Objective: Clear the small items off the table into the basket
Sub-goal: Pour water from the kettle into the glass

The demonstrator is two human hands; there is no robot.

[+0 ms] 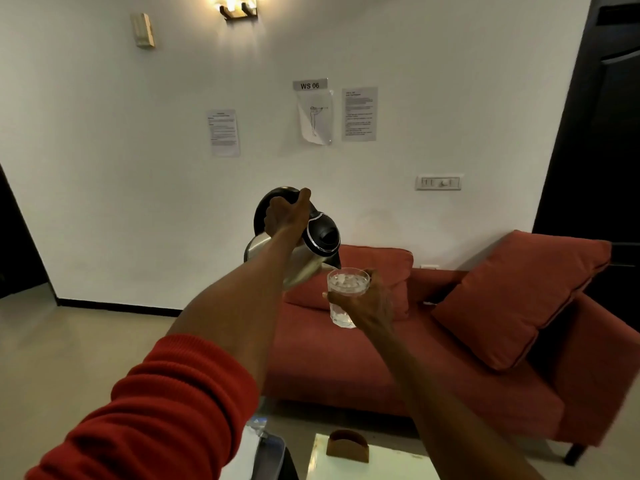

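Right now your left hand [285,216] is raised in front of the wall, its fingers [304,197] wrapped round the black handle of a steel kettle [308,251] that is tipped with its spout just over a glass [346,296]. Your right hand [367,303] holds that glass from the side, fingers curled round it; the glass looks to have ice or water in it. Behind them sits a red sofa [415,358] with cushions. Low in view, the glossy surface [346,465] carries a small brown holder [348,445], well below both hands. You cannot make out a basket here.
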